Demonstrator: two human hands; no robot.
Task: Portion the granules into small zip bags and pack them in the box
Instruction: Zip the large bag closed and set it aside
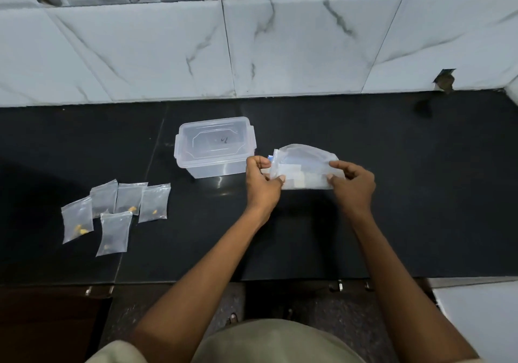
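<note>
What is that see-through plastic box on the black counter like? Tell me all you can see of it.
The plastic box is a small rectangular container of clear, slightly cloudy plastic. Its matching lid is on, with latch flaps at the sides and a small dark handwritten mark on top. It stands upright on the black counter, near the tiled wall. Nothing shows inside. The left hand sits just in front of its right corner; whether they touch is unclear.
</note>
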